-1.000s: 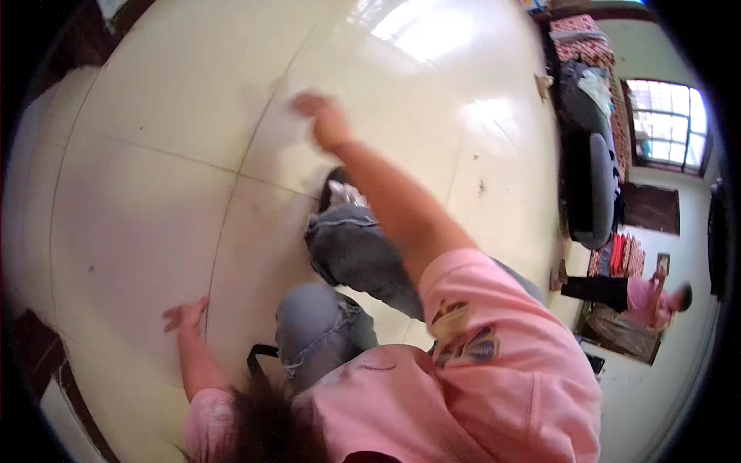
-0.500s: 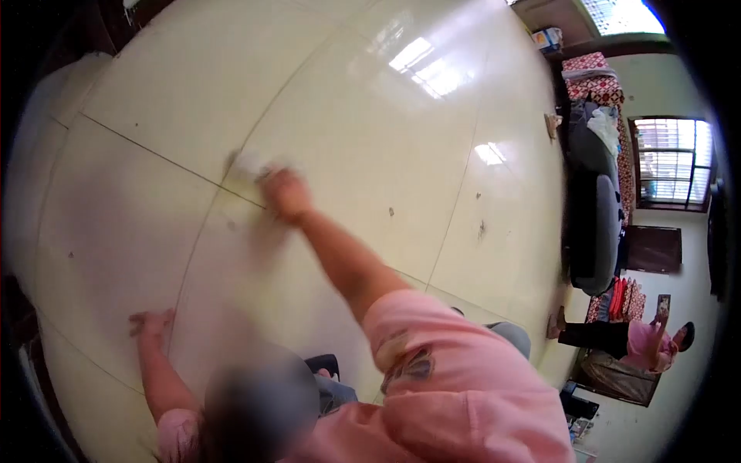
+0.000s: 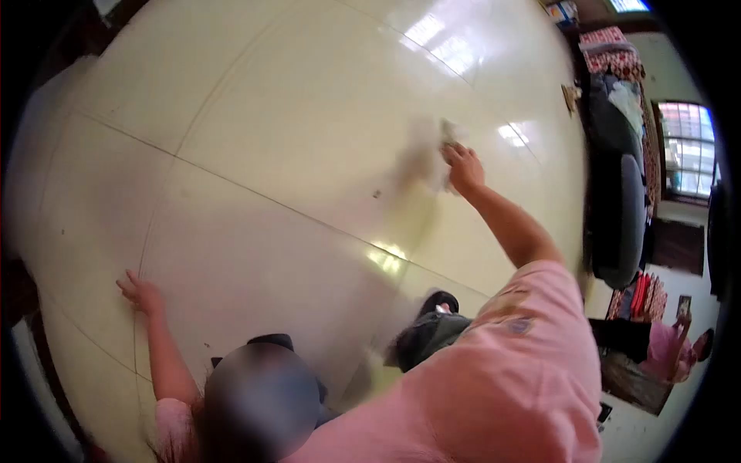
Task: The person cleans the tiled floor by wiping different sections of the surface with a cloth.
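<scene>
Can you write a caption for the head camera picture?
Left hand and right hand stretch wide over a shiny tiled floor.

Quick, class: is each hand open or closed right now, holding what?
Left hand: open, fingers spread, nothing seen in it.
Right hand: fingers at a blurred, pale thing; grip cannot be told.

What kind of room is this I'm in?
Probably a room in a home: there's a glossy tiled floor, a barred window and a cushioned grey seat along one side.
</scene>
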A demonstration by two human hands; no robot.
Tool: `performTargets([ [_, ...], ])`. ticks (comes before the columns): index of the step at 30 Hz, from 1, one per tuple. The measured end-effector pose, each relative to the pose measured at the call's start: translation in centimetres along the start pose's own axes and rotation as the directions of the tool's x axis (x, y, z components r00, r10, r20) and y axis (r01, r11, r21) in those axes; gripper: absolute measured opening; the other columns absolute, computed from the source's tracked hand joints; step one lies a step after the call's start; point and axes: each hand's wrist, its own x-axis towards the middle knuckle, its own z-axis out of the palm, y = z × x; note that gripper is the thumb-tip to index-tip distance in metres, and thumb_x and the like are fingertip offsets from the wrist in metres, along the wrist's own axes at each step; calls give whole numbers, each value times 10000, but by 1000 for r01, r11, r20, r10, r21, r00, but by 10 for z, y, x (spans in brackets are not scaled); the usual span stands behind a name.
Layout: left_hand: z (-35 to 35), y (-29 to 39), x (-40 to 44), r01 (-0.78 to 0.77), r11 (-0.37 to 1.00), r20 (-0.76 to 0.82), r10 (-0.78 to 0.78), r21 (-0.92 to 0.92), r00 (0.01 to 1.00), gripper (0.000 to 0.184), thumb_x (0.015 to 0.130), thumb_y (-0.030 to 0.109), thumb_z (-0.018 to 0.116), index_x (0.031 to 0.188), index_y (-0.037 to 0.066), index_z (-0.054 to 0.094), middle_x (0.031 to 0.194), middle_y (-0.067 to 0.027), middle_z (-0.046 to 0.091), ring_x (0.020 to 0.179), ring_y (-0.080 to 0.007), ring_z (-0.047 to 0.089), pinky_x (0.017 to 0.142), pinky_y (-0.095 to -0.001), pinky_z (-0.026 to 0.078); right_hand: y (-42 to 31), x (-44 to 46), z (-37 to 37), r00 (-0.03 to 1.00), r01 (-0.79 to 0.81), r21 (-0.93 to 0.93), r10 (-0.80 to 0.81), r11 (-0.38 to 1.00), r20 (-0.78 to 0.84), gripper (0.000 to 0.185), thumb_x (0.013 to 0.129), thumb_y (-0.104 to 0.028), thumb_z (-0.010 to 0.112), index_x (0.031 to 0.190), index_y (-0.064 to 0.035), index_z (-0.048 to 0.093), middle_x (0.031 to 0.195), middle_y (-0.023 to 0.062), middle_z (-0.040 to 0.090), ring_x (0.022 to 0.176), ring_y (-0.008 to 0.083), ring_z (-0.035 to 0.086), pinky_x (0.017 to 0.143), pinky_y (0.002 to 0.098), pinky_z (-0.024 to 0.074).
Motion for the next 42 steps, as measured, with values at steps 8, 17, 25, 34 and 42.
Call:
performTargets([
  [8, -166, 168, -108, -680, 733, -91, 677, -12, 730, 718, 717, 69, 635, 1328, 112, 261, 1424, -173, 58, 1300, -377, 115, 1009, -494, 217, -155, -115, 55, 700, 698, 339, -701, 631, -135, 476, 673, -149, 568, 1145, -195, 539, 1248, 79, 425, 1026, 247, 467, 826, 381, 395],
  [17, -234, 279, -174, -928, 286, 318, 880, 238, 353, 644, 723, 205, 658, 1283, 78, 367, 1422, -186, 93, 1307, -379, 87, 1029, -526, 145, -35, -44, 122, 982, 176, 335, -142, 926, -123, 406, 794, -162, 461, 1179, -33, 445, 858, 122, 589, 830, 293, 541, 733, 418, 421],
  [25, -172, 380, -266, -968, 171, 555, 795, 183, 245, 696, 756, 341, 626, 1322, 106, 297, 1430, -162, 79, 1294, -398, 110, 971, -617, 176, 133, -56, 74, 890, -44, 296, 172, 954, -422, 481, 650, 17, 531, 1082, -193, 564, 1253, 4, 468, 962, 273, 473, 747, 339, 450],
  [34, -135, 488, -301, -588, 808, 599, 463, 16, 653, 1061, 689, 627, 548, 1379, 92, -53, 1417, -206, -137, 1254, -528, -1, 962, -642, 115, 43, -274, 82, 905, 355, 599, -424, 718, -28, 292, 687, -146, 543, 959, -207, 630, 1282, -77, 449, 1132, 265, 413, 945, 441, 309],
  [42, -122, 511, -305, -439, 885, 726, 202, 152, 657, 1227, 611, 761, 493, 1328, 76, -230, 1351, -233, -300, 1179, -608, -139, 961, -647, 33, 91, -202, 99, 944, 316, 475, -219, 821, -248, 357, 641, -75, 591, 965, -221, 630, 1197, -55, 520, 1037, 265, 465, 880, 400, 377],
])
